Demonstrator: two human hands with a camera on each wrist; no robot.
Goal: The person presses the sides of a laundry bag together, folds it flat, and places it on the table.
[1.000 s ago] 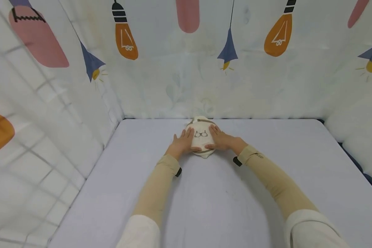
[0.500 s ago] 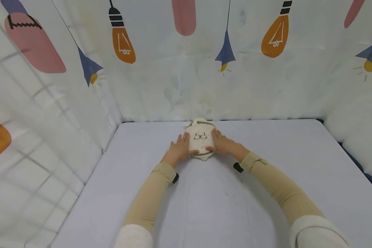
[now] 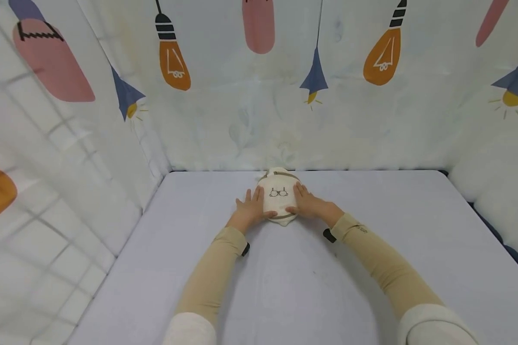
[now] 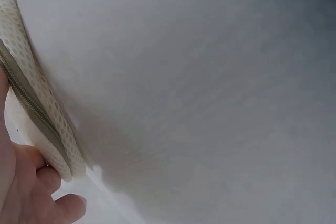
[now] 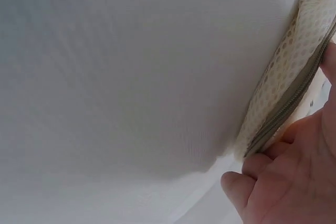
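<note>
Together we press our left hand (image 3: 251,208) and right hand (image 3: 307,206), fingers flat, against the cream zippered pouch (image 3: 279,194) at the table's (image 3: 371,268) far edge.

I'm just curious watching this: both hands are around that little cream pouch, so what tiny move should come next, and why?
Probably lift it slightly off the pale blue table. The left hand and right hand flank the cream mesh-sided pouch with the tan zipper, thumbs on its near part, so the hold looks even.
</note>
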